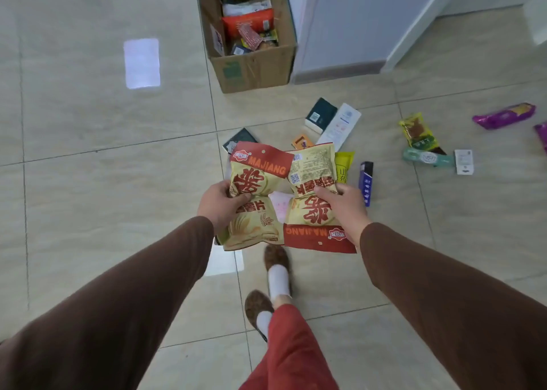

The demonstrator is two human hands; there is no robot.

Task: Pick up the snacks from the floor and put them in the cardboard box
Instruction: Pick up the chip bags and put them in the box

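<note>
My left hand point(217, 204) grips a yellow-and-red chip bag point(254, 197) by its left edge. Beside it, my right hand point(344, 209) holds a second, matching chip bag point(313, 209) turned upside down. Both bags hang in the air above the tiled floor, side by side. The open cardboard box point(251, 69) stands further ahead, against a wall corner, with several snack packs inside. More snacks lie on the floor: a dark green pack point(321, 114), a white pack point(340, 126), a blue pack point(366, 182) and a yellow pack point(343, 167).
To the right lie a yellow-brown bar point(416, 130), a mint-green wrapper point(426, 158), a small white pack point(464, 161) and a purple wrapper point(503, 115). A white wall corner point(340, 49) rises right of the box. My slippered feet point(276, 259) stand below the bags.
</note>
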